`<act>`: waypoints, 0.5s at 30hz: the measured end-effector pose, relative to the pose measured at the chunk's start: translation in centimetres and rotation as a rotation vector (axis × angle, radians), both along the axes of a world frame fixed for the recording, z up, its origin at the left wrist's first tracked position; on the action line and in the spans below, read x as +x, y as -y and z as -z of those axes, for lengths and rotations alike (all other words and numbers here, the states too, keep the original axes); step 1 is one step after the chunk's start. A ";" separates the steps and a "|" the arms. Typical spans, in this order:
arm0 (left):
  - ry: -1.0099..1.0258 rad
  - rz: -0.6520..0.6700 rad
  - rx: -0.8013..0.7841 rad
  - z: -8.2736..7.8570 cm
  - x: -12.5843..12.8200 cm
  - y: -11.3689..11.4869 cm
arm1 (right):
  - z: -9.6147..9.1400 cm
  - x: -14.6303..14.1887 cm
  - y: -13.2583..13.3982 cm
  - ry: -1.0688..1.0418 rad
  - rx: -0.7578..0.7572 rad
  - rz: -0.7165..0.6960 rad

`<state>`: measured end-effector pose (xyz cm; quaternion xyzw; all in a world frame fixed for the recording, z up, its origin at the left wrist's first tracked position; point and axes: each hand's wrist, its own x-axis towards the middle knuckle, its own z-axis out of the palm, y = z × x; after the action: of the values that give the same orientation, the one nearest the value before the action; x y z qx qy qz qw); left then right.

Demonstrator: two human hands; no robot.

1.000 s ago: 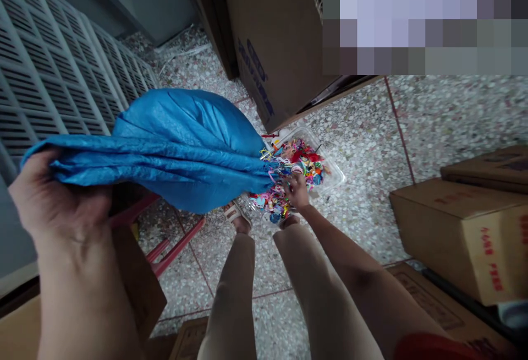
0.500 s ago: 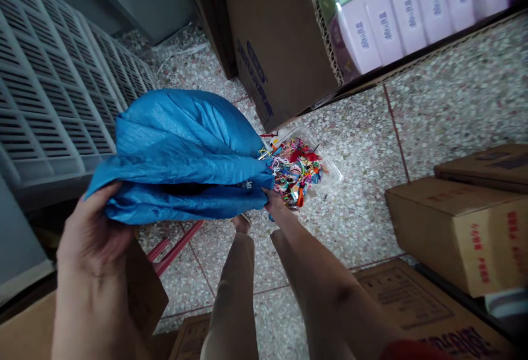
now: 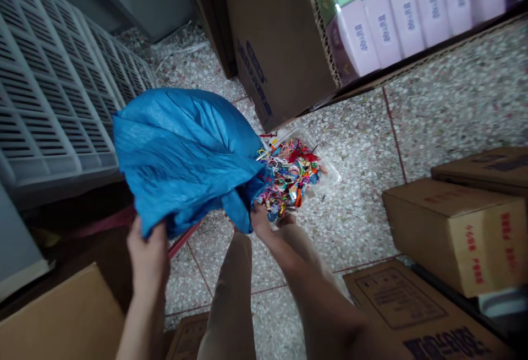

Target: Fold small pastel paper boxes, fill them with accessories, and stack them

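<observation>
Nearest, the left hand (image 3: 146, 261) and right hand (image 3: 260, 222) have their fingers clamped on a blue nylon bag (image 3: 185, 156), its edge just beside a clear plastic tray (image 3: 325, 175) of colourful trinkets (image 3: 289, 178) on a speckled terrazzo floor (image 3: 355, 239). Cardboard boxes (image 3: 457, 233) stand at 3 o'clock, a white slatted panel (image 3: 53, 85) at 10 o'clock.

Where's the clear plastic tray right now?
In the head view, the clear plastic tray sits on the floor, just past the right hand, beside the blue sack.
</observation>
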<state>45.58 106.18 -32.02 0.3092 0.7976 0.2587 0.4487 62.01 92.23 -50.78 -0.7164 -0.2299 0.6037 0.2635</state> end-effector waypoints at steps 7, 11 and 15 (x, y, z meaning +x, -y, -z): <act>0.375 -0.105 -0.517 7.8 4.8 6.4 | -6.2 -6.1 -0.5 0.288 0.055 -0.389; 0.328 -0.194 -0.445 11.5 5.5 4.8 | -7.4 -6.5 -0.9 0.307 0.139 -0.513; 0.336 -0.223 -0.466 12.4 5.1 4.0 | -5.6 -2.7 -1.5 0.278 0.182 -0.101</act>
<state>50.65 102.16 -44.42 0.0613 0.7791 0.1640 0.6019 59.36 93.70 -45.23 -0.7536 -0.3536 0.4880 0.2625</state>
